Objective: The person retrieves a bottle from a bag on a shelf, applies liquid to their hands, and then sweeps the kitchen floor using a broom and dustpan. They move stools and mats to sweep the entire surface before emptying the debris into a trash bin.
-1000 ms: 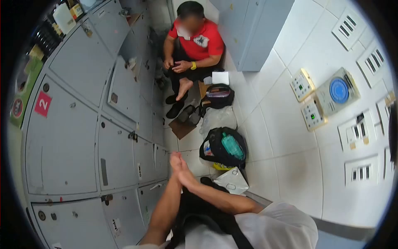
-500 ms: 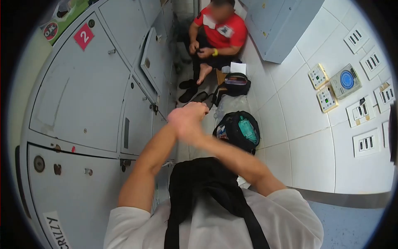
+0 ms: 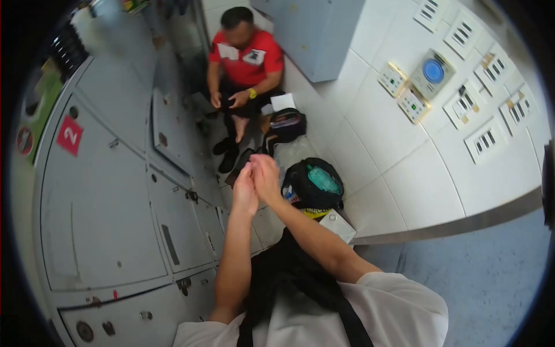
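Observation:
My left hand [image 3: 245, 192] and my right hand [image 3: 266, 177] touch each other in front of me, palms facing. The fingers of both look stretched out, and no object shows between them. A black bag or cloth [image 3: 289, 260] with straps hangs on my chest over a light shirt. Just right of my hands, an open black backpack [image 3: 313, 184] with a teal item [image 3: 322, 179] in it stands on the floor. Dark footwear [image 3: 227, 159] lies beyond my fingertips.
Grey lockers [image 3: 104, 196] line the left side, one door [image 3: 167, 136] ajar. A person in a red shirt [image 3: 247, 61] sits at the back near another black bag [image 3: 286, 124]. Switches [image 3: 413, 105] sit on the white tiled wall [image 3: 370, 144]. A grey cabinet [image 3: 318, 34] hangs above.
The view has turned and shifted, so the seated person and bags appear farther left. My hands have gone from one clasped over the other to palms together with straighter fingers.

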Demonstrator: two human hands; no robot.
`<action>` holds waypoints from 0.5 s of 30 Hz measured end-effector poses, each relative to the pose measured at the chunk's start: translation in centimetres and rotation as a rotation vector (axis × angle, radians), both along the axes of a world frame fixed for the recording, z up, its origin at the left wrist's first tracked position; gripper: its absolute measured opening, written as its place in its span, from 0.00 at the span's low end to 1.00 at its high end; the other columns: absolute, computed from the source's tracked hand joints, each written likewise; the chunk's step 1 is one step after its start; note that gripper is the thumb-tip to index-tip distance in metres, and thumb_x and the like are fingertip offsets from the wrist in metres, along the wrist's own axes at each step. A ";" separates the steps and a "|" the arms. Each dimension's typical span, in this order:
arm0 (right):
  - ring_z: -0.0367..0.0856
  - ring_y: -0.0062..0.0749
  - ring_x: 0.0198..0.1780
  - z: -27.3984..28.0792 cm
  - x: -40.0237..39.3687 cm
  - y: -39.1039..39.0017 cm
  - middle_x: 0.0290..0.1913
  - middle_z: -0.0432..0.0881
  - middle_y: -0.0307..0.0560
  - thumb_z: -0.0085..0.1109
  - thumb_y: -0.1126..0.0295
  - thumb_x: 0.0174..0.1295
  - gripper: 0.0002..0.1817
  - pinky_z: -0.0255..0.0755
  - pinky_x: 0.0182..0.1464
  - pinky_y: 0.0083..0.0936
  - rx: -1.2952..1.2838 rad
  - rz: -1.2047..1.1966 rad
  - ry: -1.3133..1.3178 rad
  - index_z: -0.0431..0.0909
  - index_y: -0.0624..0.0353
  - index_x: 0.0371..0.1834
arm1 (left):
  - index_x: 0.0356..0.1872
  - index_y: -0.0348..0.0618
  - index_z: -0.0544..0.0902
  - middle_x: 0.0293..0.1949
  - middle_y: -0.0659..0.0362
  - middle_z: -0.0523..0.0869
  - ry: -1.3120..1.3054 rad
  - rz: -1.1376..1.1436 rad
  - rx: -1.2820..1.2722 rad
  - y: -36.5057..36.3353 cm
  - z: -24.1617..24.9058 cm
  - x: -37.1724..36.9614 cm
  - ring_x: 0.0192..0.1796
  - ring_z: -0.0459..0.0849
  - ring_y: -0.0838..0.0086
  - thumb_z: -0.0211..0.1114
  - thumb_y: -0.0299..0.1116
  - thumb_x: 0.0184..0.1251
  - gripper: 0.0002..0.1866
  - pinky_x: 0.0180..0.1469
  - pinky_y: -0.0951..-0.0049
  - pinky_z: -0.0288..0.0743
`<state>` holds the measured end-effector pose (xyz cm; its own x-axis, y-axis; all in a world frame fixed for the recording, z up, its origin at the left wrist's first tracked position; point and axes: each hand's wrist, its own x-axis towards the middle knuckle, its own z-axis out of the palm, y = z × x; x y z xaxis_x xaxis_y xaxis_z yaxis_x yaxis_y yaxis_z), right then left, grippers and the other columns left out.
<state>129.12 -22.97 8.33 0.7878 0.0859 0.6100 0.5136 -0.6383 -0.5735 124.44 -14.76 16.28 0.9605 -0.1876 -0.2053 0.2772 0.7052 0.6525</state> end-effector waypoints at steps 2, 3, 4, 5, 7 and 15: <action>0.80 0.46 0.51 -1.1 3.6 -1.4 0.39 0.85 0.46 0.55 0.66 0.56 0.11 0.70 0.52 0.42 -0.042 -0.243 0.170 0.83 0.55 0.38 | 0.52 0.41 0.79 0.55 0.49 0.80 -0.495 0.178 0.740 -5.4 0.9 -0.8 0.62 0.75 0.58 0.46 0.41 0.76 0.19 0.62 0.53 0.66; 0.79 0.46 0.53 -0.9 4.0 -2.5 0.41 0.86 0.46 0.54 0.66 0.58 0.12 0.70 0.53 0.41 -0.264 -0.162 0.308 0.83 0.53 0.42 | 0.49 0.37 0.80 0.53 0.47 0.81 -1.037 0.369 1.445 -8.2 1.0 -2.0 0.60 0.77 0.55 0.47 0.41 0.76 0.19 0.61 0.54 0.66; 0.79 0.47 0.55 -0.7 3.8 -4.3 0.42 0.86 0.46 0.53 0.66 0.59 0.13 0.70 0.53 0.41 -0.475 -0.071 0.465 0.84 0.52 0.45 | 0.44 0.35 0.80 0.50 0.46 0.82 -0.896 0.228 1.256 -10.6 1.6 -3.9 0.56 0.78 0.53 0.51 0.40 0.73 0.18 0.61 0.54 0.66; 0.77 0.43 0.58 0.8 3.7 -6.3 0.51 0.83 0.47 0.57 0.63 0.60 0.17 0.70 0.57 0.42 -0.770 0.082 0.628 0.82 0.57 0.51 | 0.40 0.33 0.81 0.47 0.45 0.82 -0.742 0.095 1.078 -12.0 2.7 -5.6 0.53 0.80 0.52 0.54 0.40 0.71 0.17 0.61 0.54 0.67; 0.76 0.40 0.61 -1.9 4.1 -9.4 0.55 0.83 0.45 0.59 0.62 0.60 0.20 0.69 0.57 0.42 -1.227 -0.063 0.612 0.81 0.49 0.57 | 0.39 0.36 0.82 0.45 0.48 0.84 -0.855 -0.126 0.611 -13.4 5.6 -7.3 0.52 0.81 0.53 0.58 0.38 0.64 0.14 0.61 0.55 0.67; 0.78 0.41 0.59 -14.6 3.5 -11.5 0.58 0.80 0.46 0.61 0.60 0.60 0.18 0.69 0.58 0.42 -1.310 0.370 0.657 0.81 0.51 0.52 | 0.39 0.34 0.83 0.36 0.49 0.84 -1.127 -0.124 1.160 -12.5 -13.9 5.3 0.46 0.83 0.52 0.52 0.37 0.65 0.16 0.56 0.57 0.72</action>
<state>132.66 -34.52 -6.25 0.6947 0.5223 -0.4946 0.6412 -0.7613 0.0967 129.70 -27.29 2.39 0.7050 -0.5254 0.4764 -0.6702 -0.2740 0.6897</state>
